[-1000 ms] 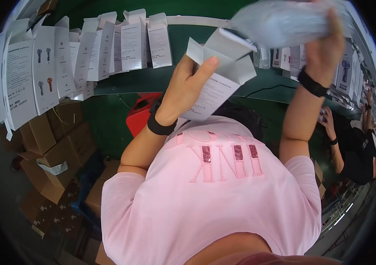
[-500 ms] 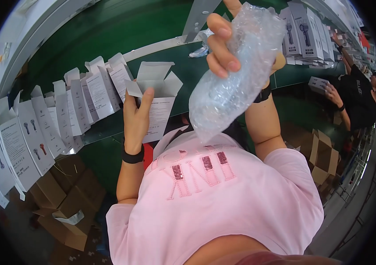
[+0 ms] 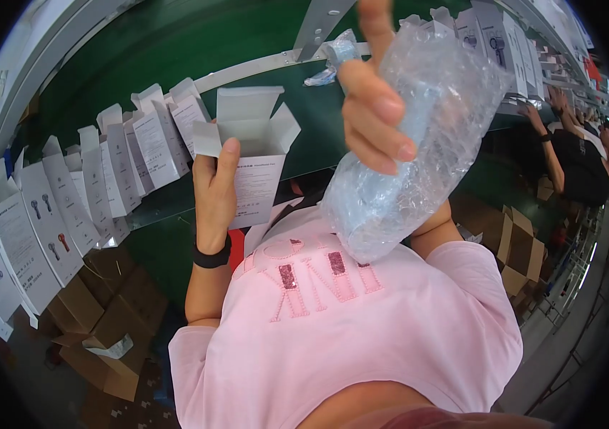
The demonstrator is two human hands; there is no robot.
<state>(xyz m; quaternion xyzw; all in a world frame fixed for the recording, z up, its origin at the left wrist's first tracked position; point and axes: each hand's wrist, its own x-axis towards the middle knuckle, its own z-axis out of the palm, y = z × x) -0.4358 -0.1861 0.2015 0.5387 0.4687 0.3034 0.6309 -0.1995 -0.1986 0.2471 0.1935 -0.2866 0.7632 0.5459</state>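
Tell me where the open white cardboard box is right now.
The open white cardboard box is in the left hand, left of centre in the head view, beside the bubble-wrapped item in the right hand.

I see the open box [image 3: 251,161] in the left hand [image 3: 215,193], left of the bubble-wrapped item [image 3: 419,143] that the right hand [image 3: 372,107] holds. Behind both runs the conveyor belt [image 3: 176,43]. A row of boxes [image 3: 97,179] stands at left, above the cartons [image 3: 104,322] on the floor

Right hand [image 3: 372,118] has brought the bubble-wrapped item [image 3: 419,143] down beside the open white carton [image 3: 251,154], now held lower
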